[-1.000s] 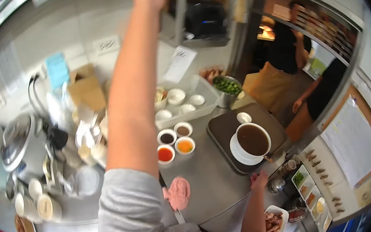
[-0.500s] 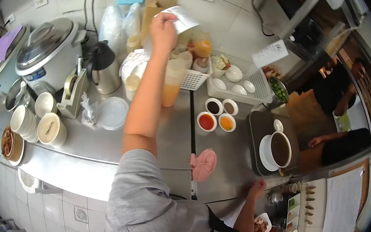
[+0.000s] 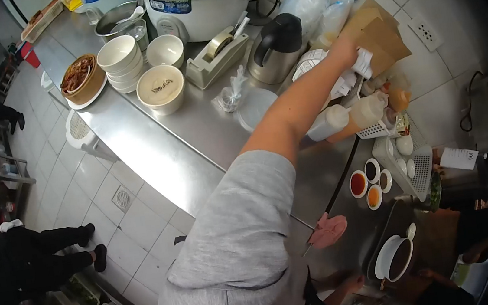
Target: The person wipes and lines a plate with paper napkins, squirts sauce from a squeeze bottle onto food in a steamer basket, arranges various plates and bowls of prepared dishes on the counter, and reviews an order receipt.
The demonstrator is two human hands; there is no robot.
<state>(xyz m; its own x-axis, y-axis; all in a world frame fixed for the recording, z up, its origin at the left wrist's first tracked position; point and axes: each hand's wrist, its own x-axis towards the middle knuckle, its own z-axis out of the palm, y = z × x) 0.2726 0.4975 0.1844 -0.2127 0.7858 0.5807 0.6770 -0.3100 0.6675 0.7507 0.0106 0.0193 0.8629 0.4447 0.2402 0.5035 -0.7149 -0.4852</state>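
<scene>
My left hand [image 3: 346, 54] reaches out across the steel counter to the brown cardboard box [image 3: 381, 35] by the wall. Its fingers are closed at a white paper slip [image 3: 363, 63], partly hidden by the hand. Below that forearm stand squeeze bottles [image 3: 368, 110] in a white basket [image 3: 374, 130]. My right hand [image 3: 350, 286] is low at the counter's near side, dim and partly hidden, so its fingers cannot be made out. A bowl of dark broth [image 3: 399, 257] on a tray is nearest to it.
Four small sauce dishes, including a red one [image 3: 358, 183], sit near a pink cloth [image 3: 328, 229]. Leftward are a thermal jug [image 3: 275, 48], tape dispenser [image 3: 217, 57], rice cooker [image 3: 201, 5] and stacked bowls [image 3: 121, 64]. Another person's legs [image 3: 64, 248] show on the floor at left.
The view has swung left. My left hand has brought the paper slip against the cardboard box, and less of the slip shows. My right hand stays near the tray.
</scene>
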